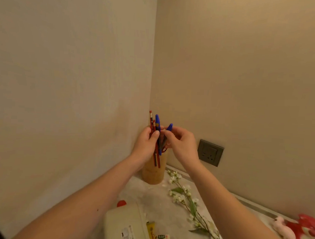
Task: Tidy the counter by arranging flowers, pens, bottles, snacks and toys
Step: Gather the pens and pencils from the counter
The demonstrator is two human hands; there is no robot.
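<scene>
My left hand (146, 142) grips a bundle of red pencils and a blue-capped pen (157, 123), held upright above a tan cylindrical holder (153, 172) in the counter's corner. My right hand (181, 144) pinches another blue-capped pen (169, 128) right beside the bundle, over the holder's mouth. A white flower sprig (187, 199) lies on the counter to the right of the holder. The lower ends of the pens hang in front of the holder.
A pale flat pouch (123, 225) and a yellow snack packet (151, 232) lie near the front. A small red cap (121, 203) sits left of them. A pink plush toy (284, 230) and a red toy (309, 233) lie at the right. A wall socket (210, 152) is behind.
</scene>
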